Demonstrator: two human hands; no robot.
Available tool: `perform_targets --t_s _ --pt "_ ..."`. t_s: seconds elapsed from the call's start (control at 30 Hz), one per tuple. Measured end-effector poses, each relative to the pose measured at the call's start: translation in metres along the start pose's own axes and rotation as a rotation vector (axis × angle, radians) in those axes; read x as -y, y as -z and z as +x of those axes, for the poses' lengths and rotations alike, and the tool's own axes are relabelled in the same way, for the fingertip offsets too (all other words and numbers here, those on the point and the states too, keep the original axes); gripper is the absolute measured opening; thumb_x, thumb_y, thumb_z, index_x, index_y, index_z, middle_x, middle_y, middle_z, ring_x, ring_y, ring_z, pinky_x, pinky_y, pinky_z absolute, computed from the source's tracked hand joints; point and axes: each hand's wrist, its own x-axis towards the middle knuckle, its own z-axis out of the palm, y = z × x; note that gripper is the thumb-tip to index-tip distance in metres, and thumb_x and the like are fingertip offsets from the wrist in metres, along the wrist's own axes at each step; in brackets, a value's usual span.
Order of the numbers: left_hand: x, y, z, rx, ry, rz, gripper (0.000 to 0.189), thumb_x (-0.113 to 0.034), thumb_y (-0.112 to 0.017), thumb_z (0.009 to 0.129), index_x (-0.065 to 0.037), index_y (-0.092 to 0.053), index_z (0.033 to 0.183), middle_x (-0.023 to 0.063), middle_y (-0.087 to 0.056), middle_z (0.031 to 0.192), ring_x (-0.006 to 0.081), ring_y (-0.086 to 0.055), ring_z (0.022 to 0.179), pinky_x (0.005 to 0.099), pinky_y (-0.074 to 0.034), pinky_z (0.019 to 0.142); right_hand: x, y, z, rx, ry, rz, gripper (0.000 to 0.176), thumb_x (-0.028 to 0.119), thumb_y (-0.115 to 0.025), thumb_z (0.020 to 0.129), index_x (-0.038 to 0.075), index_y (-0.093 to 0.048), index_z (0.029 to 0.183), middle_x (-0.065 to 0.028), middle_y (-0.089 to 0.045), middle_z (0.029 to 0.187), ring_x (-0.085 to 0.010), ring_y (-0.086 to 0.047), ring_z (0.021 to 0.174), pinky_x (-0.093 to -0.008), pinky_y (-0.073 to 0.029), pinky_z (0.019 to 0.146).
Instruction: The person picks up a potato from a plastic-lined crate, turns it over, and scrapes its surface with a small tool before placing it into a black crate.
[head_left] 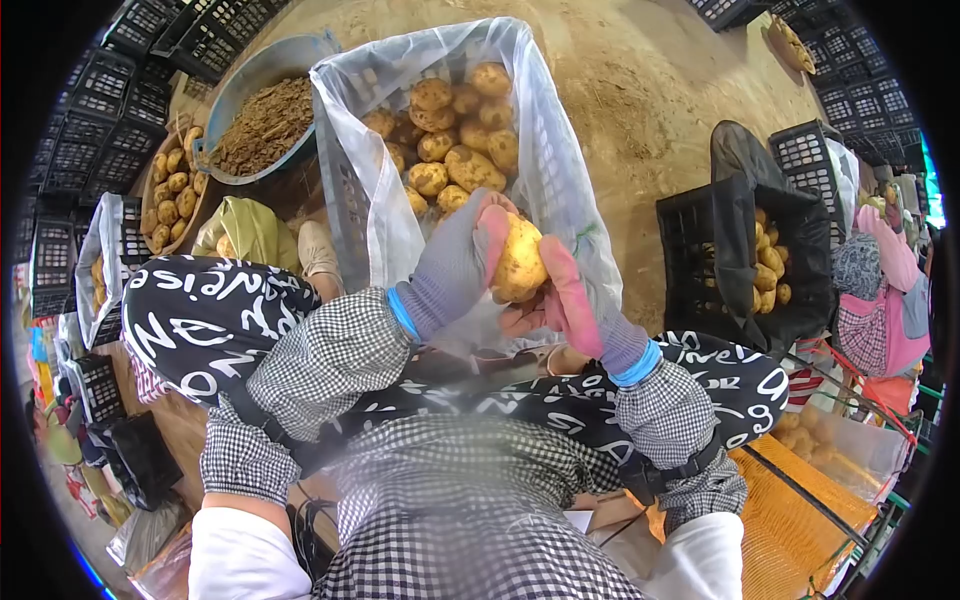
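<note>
Both of my hands wear grey-purple gloves with pink fingers. My left hand (462,258) is closed on the left side of a yellow potato (520,262), its fingers curled behind it. My right hand (578,305) grips the same potato from the right, with pink fingers along its side and below it. The potato is held up just in front of a crate (345,215) lined with a translucent white bag (400,50). Inside the liner lies a heap of soil-marked potatoes (470,165); its near part is hidden by my hands.
A blue tub (215,110) of brown soil and a basket of potatoes (172,200) stand left. An olive bag (245,228) lies near my left foot. Right is a black-lined crate (700,262) with potatoes. Stacked black crates (90,110) line the edges. Another person (880,310) is at far right.
</note>
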Motion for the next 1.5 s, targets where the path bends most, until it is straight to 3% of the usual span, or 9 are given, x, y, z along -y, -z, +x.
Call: perform_targets --t_s 0.13,0.2,0.27,0.37,0.6,0.87,1.07,1.37,1.5 --pt "0.009 -0.001 0.008 -0.062 -0.304 0.106 0.038 -0.038 -0.045 0.103 -0.002 -0.054 0.112 0.0071 -0.060 0.098 0.0163 -0.059 0.086 0.0290 -0.049 0.075 0.004 -0.001 -0.002 -0.031 0.042 0.052 0.068 0.060 -0.034 0.100 0.001 -0.047 0.132 -0.0122 -0.063 0.104 -0.0193 -0.067 0.077 -0.0334 -0.059 0.071" --pt "0.011 0.000 0.009 -0.050 -0.182 0.031 0.044 -0.045 -0.044 0.103 -0.003 -0.054 0.110 0.0053 -0.060 0.095 0.0128 -0.059 0.079 0.0271 -0.050 0.066 -0.004 0.008 0.002 -0.053 0.206 -0.147 0.067 0.059 -0.038 0.100 0.001 -0.049 0.130 -0.0111 -0.064 0.101 -0.0182 -0.066 0.074 -0.0322 -0.058 0.069" --pt "-0.004 0.001 0.004 -0.016 0.289 -0.217 0.047 -0.050 -0.044 0.101 -0.004 -0.054 0.109 0.0048 -0.058 0.093 0.0106 -0.060 0.075 0.0250 -0.050 0.058 -0.020 0.022 0.008 -0.109 0.380 -0.458 0.058 0.051 -0.044 0.100 0.000 -0.051 0.127 -0.0105 -0.065 0.098 -0.0180 -0.066 0.075 -0.0314 -0.057 0.069" --pt "-0.005 -0.011 -0.005 -0.015 0.327 -0.301 0.051 -0.055 -0.043 0.100 -0.005 -0.052 0.110 0.0039 -0.058 0.090 0.0085 -0.061 0.073 0.0223 -0.049 0.049 -0.004 -0.017 -0.008 -0.397 0.456 -0.585 0.030 0.024 -0.055 0.099 0.000 -0.057 0.117 -0.0124 -0.065 0.093 -0.0233 -0.065 0.080 -0.0333 -0.052 0.073" --pt "0.010 -0.019 -0.015 0.009 0.296 -0.508 0.049 -0.052 -0.043 0.101 -0.006 -0.052 0.114 0.0041 -0.061 0.094 0.0110 -0.062 0.070 0.0232 -0.050 0.050 -0.060 0.018 0.021 -0.570 0.759 -0.810 0.045 0.037 -0.056 0.100 0.003 -0.053 0.129 -0.0041 -0.063 0.096 -0.0081 -0.057 0.070 -0.0229 -0.049 0.058" --pt "-0.004 0.004 -0.001 0.203 0.384 -0.558 0.059 -0.056 -0.029 0.101 -0.006 -0.057 0.117 0.0037 -0.066 0.094 0.0100 -0.062 0.069 0.0221 -0.046 0.051 0.007 0.015 0.000 -0.430 0.485 -0.327 0.060 0.043 -0.055 0.098 -0.001 -0.044 0.136 -0.0091 -0.062 0.112 -0.0181 -0.058 0.106 -0.0319 -0.047 0.095" --pt "-0.002 0.012 0.002 0.332 0.430 -0.750 0.058 -0.052 -0.043 0.099 -0.004 -0.049 0.131 0.0066 -0.063 0.108 0.0128 -0.065 0.076 0.0234 -0.051 0.058 0.002 0.012 0.007 -0.307 0.761 -0.882 0.076 0.027 -0.081 0.076 0.002 -0.045 0.137 -0.0184 -0.051 0.134 -0.0334 -0.051 0.126 -0.0414 -0.041 0.105" --pt "0.003 -0.001 -0.010 -0.012 -0.297 0.325 0.067 -0.050 -0.061 0.093 0.000 -0.044 0.133 0.0173 -0.058 0.116 0.0254 -0.063 0.099 0.0370 -0.052 0.085 0.005 0.005 0.003 -0.310 0.801 -1.021 0.089 0.024 -0.088 0.061 0.004 -0.046 0.137 -0.0170 -0.052 0.130 -0.0338 -0.051 0.122 -0.0396 -0.042 0.105" --pt "-0.008 0.000 -0.010 -0.011 -0.043 0.099 0.058 -0.050 -0.057 0.095 0.001 -0.053 0.122 0.0162 -0.060 0.111 0.0213 -0.063 0.097 0.0339 -0.050 0.084 0.001 0.004 0.003 -0.294 0.768 -0.976 0.088 0.024 -0.089 0.062 0.002 -0.046 0.136 -0.0164 -0.050 0.131 -0.0295 -0.051 0.123 -0.0384 -0.043 0.104"
